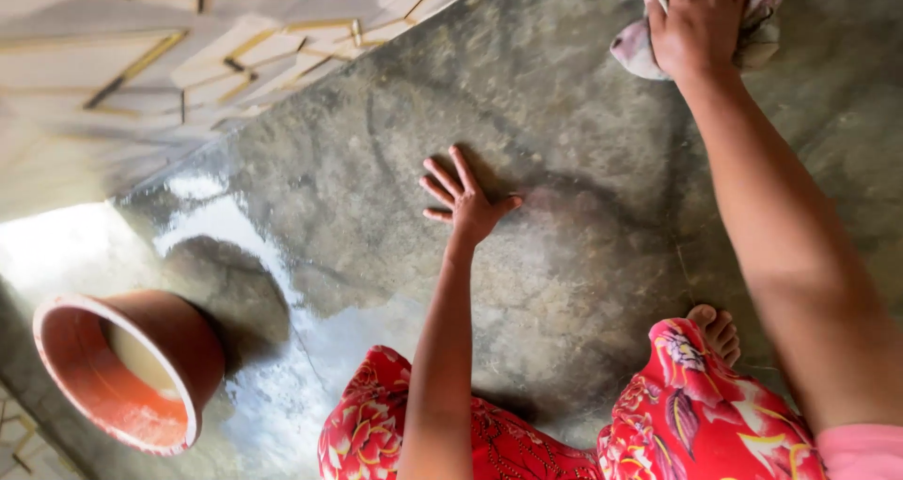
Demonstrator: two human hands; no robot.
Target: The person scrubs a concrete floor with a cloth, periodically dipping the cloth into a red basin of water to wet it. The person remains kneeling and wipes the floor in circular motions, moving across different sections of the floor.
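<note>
Pressed flat under the right hand at the far right of the wet grey floor: a crumpled cloth, pale with coloured print, bulging out to the left and right of the palm; fingers curled down over it, clamped on the fabric; no clear long axis to the bundle. Well apart, nearer and to the left: the left hand, fingers spread, palm flat on bare floor, gripping nothing; so much the farther of the two from the cloth. Near left: a reddish clay pot, tilted, mouth towards the camera, beside a bright wet sheen. Near edge: red flowered clothing; toes of a bare foot just beyond.
</note>
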